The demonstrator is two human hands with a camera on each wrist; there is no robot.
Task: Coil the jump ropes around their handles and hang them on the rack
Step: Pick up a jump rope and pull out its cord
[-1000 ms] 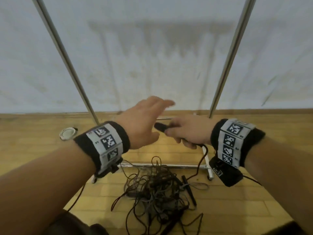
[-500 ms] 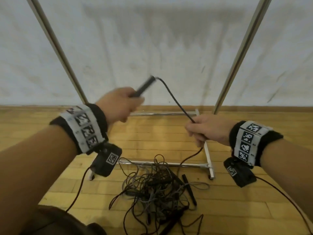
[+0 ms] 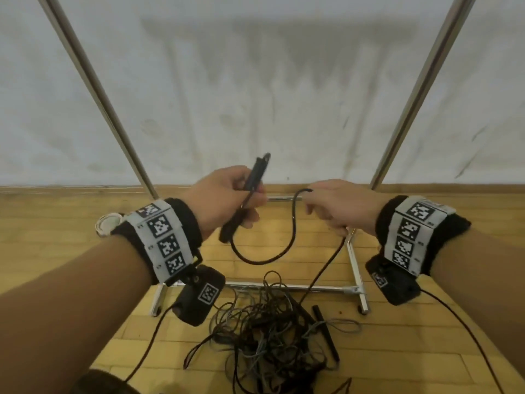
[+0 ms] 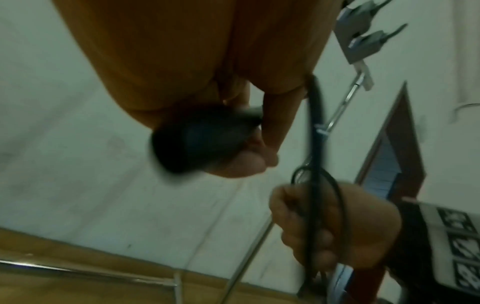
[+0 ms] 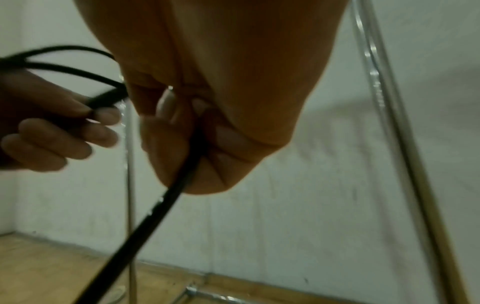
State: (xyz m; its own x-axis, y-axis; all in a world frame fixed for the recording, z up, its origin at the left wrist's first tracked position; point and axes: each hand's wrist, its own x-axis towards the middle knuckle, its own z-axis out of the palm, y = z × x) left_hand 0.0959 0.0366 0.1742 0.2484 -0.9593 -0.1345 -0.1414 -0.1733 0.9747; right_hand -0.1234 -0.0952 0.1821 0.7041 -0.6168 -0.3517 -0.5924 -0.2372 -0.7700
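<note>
My left hand (image 3: 241, 203) grips a black jump-rope handle (image 3: 257, 177) that points up and away, about chest height in front of the rack. Its black rope (image 3: 292, 234) sags from the handle's lower end in a slack loop and rises to my right hand (image 3: 318, 209). That hand pinches the rope close beside the left. From there the rope (image 5: 166, 205) drops to a tangled pile of jump ropes (image 3: 270, 336) on the floor. The left wrist view shows the handle (image 4: 202, 139) in my curled fingers.
The metal rack has slanting poles at left (image 3: 99, 95) and right (image 3: 420, 89) and a base frame (image 3: 287, 287) on the wooden floor, before a white wall. A loose black handle (image 3: 326, 334) lies in the pile. A small white round object (image 3: 106, 223) sits on the floor at left.
The handle passed from my right hand to my left. The left hand first lifted it up and left with the rope taut, then came back beside the right hand, so the rope now hangs slack.
</note>
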